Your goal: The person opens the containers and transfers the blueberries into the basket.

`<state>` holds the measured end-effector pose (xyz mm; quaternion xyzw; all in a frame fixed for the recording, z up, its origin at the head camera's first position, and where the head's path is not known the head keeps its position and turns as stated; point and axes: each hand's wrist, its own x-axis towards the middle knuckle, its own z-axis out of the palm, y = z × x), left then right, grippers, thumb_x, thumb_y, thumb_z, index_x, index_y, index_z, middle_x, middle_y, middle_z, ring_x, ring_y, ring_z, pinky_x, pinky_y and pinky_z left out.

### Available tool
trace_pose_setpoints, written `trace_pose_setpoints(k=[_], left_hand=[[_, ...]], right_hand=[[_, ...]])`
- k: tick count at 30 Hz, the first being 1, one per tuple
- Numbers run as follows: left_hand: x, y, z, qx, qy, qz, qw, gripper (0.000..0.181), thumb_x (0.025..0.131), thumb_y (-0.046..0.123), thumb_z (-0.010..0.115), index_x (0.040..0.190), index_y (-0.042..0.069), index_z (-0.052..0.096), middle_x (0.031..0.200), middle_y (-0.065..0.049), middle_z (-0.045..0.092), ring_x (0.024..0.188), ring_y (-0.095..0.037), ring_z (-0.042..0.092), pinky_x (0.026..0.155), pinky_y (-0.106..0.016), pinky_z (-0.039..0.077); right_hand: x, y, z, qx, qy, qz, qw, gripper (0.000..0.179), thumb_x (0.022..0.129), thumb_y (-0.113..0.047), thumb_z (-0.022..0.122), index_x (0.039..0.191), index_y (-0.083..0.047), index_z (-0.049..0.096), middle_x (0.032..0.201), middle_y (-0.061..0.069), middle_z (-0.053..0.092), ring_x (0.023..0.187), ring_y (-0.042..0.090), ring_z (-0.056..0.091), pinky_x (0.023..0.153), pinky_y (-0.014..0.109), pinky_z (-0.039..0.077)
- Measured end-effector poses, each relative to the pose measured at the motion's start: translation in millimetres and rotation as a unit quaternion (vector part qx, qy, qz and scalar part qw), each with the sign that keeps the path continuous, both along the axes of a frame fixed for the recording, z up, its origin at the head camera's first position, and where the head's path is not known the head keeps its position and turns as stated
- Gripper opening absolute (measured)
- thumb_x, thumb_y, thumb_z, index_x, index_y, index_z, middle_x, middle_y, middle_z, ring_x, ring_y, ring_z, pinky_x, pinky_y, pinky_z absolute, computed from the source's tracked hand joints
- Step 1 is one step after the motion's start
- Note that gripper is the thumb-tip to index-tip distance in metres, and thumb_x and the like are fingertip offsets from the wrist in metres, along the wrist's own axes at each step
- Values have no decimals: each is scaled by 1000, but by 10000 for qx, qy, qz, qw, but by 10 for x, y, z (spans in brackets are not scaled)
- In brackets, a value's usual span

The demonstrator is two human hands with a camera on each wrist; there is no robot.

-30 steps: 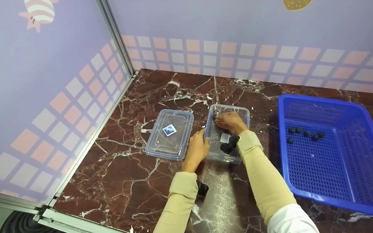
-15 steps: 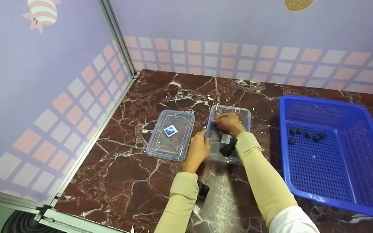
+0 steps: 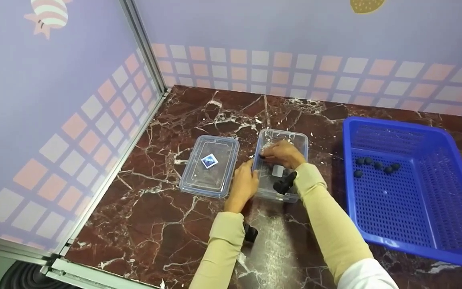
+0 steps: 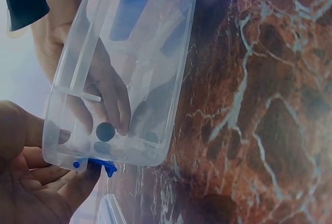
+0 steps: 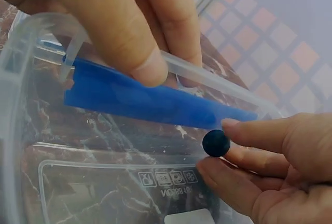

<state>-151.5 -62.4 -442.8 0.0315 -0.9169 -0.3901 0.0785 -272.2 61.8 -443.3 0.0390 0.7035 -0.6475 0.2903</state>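
A clear plastic box without its lid stands mid-table. My left hand grips its left wall; in the right wrist view the thumb lies inside the rim and the fingers outside. My right hand reaches into the box. It pinches a small dark ball between thumb and fingers, close to the left wall. The left wrist view shows the same ball through the clear plastic. A blue latch shows along the box's side.
Left of the box lies its clear lid with a blue diamond sticker. On the right stands a blue perforated basket holding several dark balls. Patterned wall panels enclose the back and left of the marble-look table.
My right hand has shifted slightly left and nearer inside the box, and the ball now shows at its fingertips. My left hand keeps its hold on the box wall.
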Motion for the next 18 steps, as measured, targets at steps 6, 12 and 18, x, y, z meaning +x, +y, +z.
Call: trace_pose_setpoints(k=[6, 12, 18], left_hand=[[-6, -2, -20, 2, 0, -61, 10000, 37, 92, 6, 55, 128, -3, 55, 120, -19, 62, 117, -35, 57, 102, -42, 44], [-12, -7, -26, 26, 91, -71, 9999, 37, 92, 5, 54, 128, -2, 56, 117, -20, 63, 116, -36, 58, 101, -43, 45], [-4, -7, -11, 113, 246, -57, 9996, 37, 91, 3, 55, 126, -5, 56, 116, -22, 63, 115, -37, 58, 101, -44, 45]], right_hand=[[12, 17, -49, 123, -45, 23, 9999, 25, 89, 4, 60, 111, 14, 60, 78, 4, 69, 79, 14, 68, 95, 35, 51], [24, 76, -1, -3, -104, 87, 9999, 23, 90, 3, 59, 110, 14, 61, 79, 4, 67, 76, 13, 66, 92, 31, 52], [13, 165, 112, 226, -62, -4, 9997, 27, 89, -2, 63, 114, 10, 62, 83, 5, 69, 73, 12, 67, 88, 29, 54]])
